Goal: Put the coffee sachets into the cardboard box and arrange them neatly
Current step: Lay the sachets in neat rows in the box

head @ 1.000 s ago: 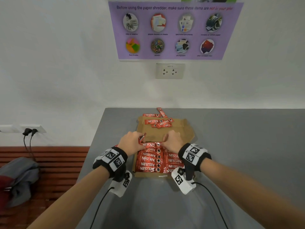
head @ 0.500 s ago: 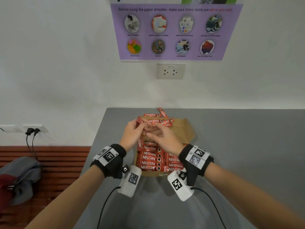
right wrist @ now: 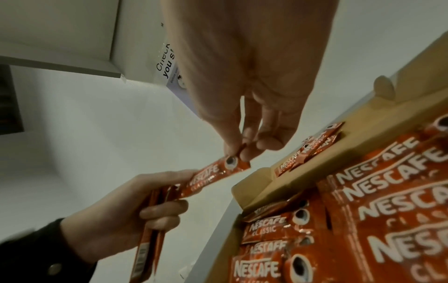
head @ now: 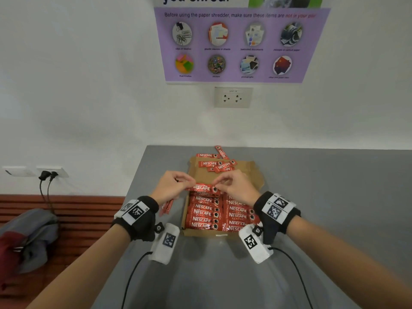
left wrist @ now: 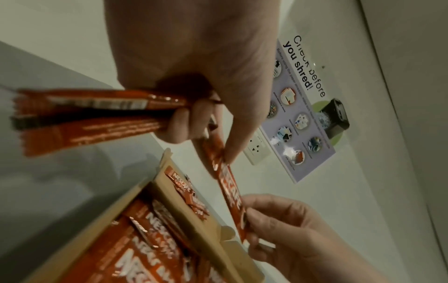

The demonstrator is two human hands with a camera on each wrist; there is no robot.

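Red Nescafé sachet spans my two pinches above the cardboard box; my left hand also clutches spare sachets. Loosening it for my right hand could spill them onto the table.

The coffee sachets are red with white lettering. The cardboard box is plain brown, and the table is grey.
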